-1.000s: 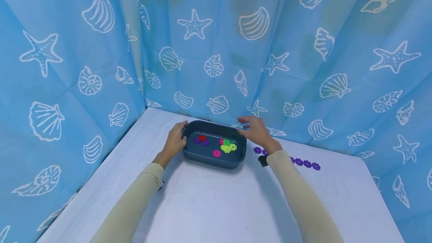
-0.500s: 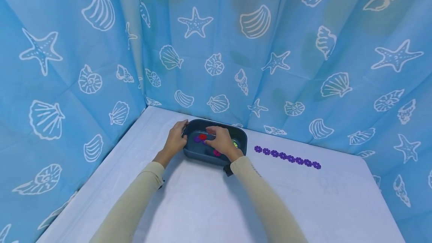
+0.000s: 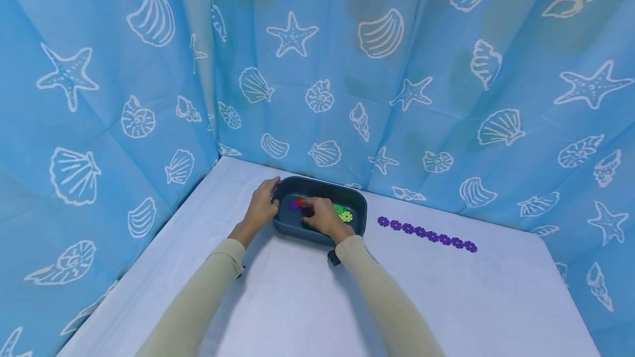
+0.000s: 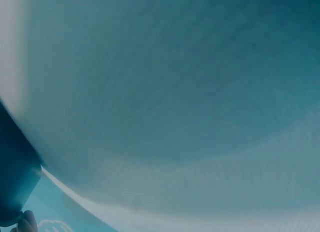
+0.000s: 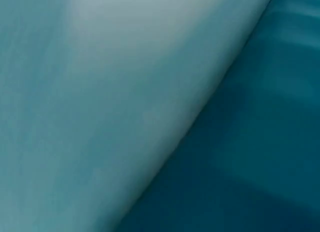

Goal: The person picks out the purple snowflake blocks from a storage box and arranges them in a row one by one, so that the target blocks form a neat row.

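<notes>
A dark blue-grey plastic tub [image 3: 302, 232] stands near the back of the table in the head view. My left hand [image 3: 261, 205] grips its left end. Inside, my right hand [image 3: 324, 218] reaches over the floor of the tub, index fingertip at a red flower-shaped disc [image 3: 299, 201], thumb apart from it. Purple flower discs [image 3: 293, 206] lie beside the red one. Green [image 3: 338, 209] and yellow discs [image 3: 346, 216] show behind the right hand, which hides the pink ones. The left wrist view catches the tub's dark side [image 4: 17, 167] and some fingertips [image 4: 27, 222].
Right of the tub, several purple flower discs [image 3: 432, 237] form a slanting row on the white-covered table [image 3: 297, 302]. A blue shell-print curtain [image 3: 317, 59] hangs close behind and along the left side. The tub's dark wall [image 5: 250, 142] fills the right side of the right wrist view.
My right hand has moved left from beyond the tub's right rim into it, as far as the red disc. The purple row has come fully into sight. My left hand keeps its hold.
</notes>
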`<state>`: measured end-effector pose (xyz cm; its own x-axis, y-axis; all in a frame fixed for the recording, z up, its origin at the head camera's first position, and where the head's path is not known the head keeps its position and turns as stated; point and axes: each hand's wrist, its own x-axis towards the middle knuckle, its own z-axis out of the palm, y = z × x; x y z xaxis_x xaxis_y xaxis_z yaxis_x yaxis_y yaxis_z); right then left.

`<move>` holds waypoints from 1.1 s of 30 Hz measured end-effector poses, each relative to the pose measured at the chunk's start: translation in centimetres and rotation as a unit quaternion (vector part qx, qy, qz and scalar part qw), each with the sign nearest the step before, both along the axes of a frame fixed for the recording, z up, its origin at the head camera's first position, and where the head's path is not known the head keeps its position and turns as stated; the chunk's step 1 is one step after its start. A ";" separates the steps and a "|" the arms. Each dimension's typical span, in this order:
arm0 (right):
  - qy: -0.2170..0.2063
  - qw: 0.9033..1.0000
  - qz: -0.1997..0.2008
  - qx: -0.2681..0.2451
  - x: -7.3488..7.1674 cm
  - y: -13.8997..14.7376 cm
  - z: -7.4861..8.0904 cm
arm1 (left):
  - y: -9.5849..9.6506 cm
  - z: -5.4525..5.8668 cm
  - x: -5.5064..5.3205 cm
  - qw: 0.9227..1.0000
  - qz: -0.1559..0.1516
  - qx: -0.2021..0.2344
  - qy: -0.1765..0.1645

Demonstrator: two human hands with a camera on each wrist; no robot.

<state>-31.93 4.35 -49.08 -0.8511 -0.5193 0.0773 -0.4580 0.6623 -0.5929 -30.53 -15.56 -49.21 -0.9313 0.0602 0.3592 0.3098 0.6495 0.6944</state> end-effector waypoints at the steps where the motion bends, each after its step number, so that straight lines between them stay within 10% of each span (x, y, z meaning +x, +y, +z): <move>1: 0.001 1.000 0.005 0.005 -0.1 0.1 0.0 | 0.0 0.0 0.0 1.000 0.001 -0.001 0.000; 33: -0.008 1.000 -0.003 0.029 -1.3 1.3 -0.4 | 0.0 0.0 -0.2 1.000 0.003 0.003 -0.017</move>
